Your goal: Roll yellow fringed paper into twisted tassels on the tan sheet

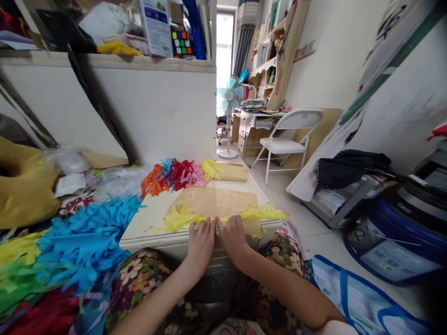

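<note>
Both my hands are side by side at the near edge of a low white table point(153, 218), their fingertips almost meeting. My left hand point(203, 242) has its fingers bent and pressed together on the yellow fringed paper point(179, 219). Close beside it, my right hand point(233, 235) is closed on the same yellow paper, whose strips fan out to both sides. The thumbs and the exact pinch are partly hidden. Under and behind the fringe lies a flat tan sheet point(214, 200). At the table's far edge sit orange, blue, red, pink and yellow paper tassels point(183, 174) beside a folded brown piece point(234, 172).
Heaps of blue paper strips point(91, 235) lie left of the table, near a yellow cushion point(24, 186). To the right are a blue tub point(394, 232) and a blue-trimmed bag point(359, 293). A white folding chair point(286, 145) and a fan point(229, 116) stand farther back.
</note>
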Tool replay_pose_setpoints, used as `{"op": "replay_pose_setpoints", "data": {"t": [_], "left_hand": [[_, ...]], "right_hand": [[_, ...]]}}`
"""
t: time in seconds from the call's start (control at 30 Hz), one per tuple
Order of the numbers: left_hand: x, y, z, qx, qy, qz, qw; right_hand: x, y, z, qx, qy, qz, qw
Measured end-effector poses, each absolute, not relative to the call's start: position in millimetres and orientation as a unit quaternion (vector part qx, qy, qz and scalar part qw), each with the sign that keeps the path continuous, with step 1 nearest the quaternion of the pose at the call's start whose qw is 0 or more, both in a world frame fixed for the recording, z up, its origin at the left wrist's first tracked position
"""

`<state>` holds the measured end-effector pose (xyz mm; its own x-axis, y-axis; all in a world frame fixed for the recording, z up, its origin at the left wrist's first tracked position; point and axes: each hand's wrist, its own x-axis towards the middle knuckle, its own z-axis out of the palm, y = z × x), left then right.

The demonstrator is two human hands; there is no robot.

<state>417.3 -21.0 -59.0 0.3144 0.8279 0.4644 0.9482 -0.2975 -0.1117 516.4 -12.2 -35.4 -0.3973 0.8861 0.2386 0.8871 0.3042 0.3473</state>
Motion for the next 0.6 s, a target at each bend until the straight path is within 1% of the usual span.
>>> {"op": "replay_pose_setpoints", "data": {"t": [0.3,0.5,0.6], "left_hand": [[418,-22,-55,-0.793,-0.559,-0.159,0.182],[416,-18,-56,-0.798,-0.546,-0.144,0.211],[415,-18,-55,-0.797,-0.548,-0.139,0.213]], "right_hand": [[560,-4,-44,-0.538,-0.813,-0.202,0.091],[567,-9,-56,-0.509,-0.818,-0.206,0.173],[570,-11,-57,-0.522,-0.807,-0.196,0.193]]}}
